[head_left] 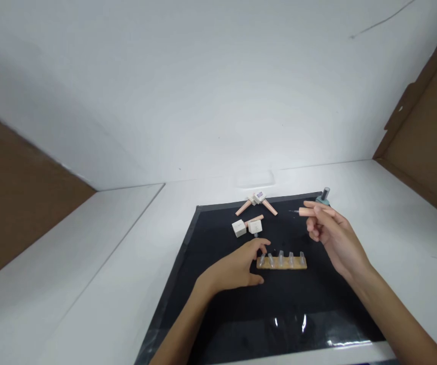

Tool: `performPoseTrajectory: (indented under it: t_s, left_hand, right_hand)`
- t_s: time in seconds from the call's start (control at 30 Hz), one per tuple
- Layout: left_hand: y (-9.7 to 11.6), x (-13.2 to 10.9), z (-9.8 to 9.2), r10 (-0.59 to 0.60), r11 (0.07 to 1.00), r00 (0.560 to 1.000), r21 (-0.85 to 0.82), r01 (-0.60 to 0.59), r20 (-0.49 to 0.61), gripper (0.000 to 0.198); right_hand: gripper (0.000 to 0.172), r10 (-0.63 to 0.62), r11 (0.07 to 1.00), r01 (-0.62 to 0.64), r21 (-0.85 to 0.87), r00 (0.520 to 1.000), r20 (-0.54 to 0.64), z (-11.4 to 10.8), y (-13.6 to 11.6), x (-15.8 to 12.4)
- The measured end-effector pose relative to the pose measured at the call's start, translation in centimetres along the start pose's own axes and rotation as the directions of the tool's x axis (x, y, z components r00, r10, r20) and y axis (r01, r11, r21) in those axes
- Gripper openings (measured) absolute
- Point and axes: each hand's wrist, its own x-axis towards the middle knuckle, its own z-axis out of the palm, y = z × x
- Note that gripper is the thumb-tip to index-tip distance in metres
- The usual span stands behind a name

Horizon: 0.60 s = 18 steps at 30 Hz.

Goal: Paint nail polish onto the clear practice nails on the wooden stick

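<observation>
My right hand (334, 230) pinches the pink handle of a nail polish brush (305, 212), its thin bristles pointing left, held above the black mat. My left hand (237, 266) is open, thumb and fingers apart around the left end of a wooden strip (275, 266). Several clear nail tips (281, 258) stand upright in a row on that strip. Whether the left fingertips touch the strip I cannot tell. Beyond the left hand are white square nail polish bottles, one nearer (239, 228) and one beside it (255, 226).
More white bottles (259, 196) with pink caps lie at the mat's far edge. A teal bottle with a grey cap (323, 196) stands behind my right hand. The black mat (218, 324) is glossy near the front. Brown panels (427, 121) flank both sides; a white wall rises behind.
</observation>
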Motion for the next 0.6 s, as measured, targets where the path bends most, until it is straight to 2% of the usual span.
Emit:
performPoseTrajectory:
  t_s: [0.2,0.4,0.5,0.6]
  left_hand:
    - [-0.1,0.9,0.6,0.037,0.998,0.997,-0.046,-0.04,-0.064,0.042]
    - [0.9,0.2,-0.7,0.065,0.94,0.958,-0.304,-0.153,-0.281,0.039]
    - [1.1,-0.5,-1.5,0.053,0.9,0.909,-0.376,-0.223,-0.412,0.038]
    - [1.3,-0.9,-1.9,0.05,0.865,0.866,-0.411,-0.287,-0.498,0.04]
  right_hand:
    - [0.028,0.003,0.999,-0.003,-0.047,1.0,0.011,0.0,-0.1,0.4]
    - [0.02,-0.002,0.993,0.0,-0.121,1.0,-0.019,-0.6,0.4,1.1]
    - [0.022,0.097,0.989,-0.092,-0.112,0.995,0.035,-0.6,0.3,1.1]
    - [0.024,0.246,0.969,-0.238,-0.069,0.954,0.17,-0.4,0.0,0.8]
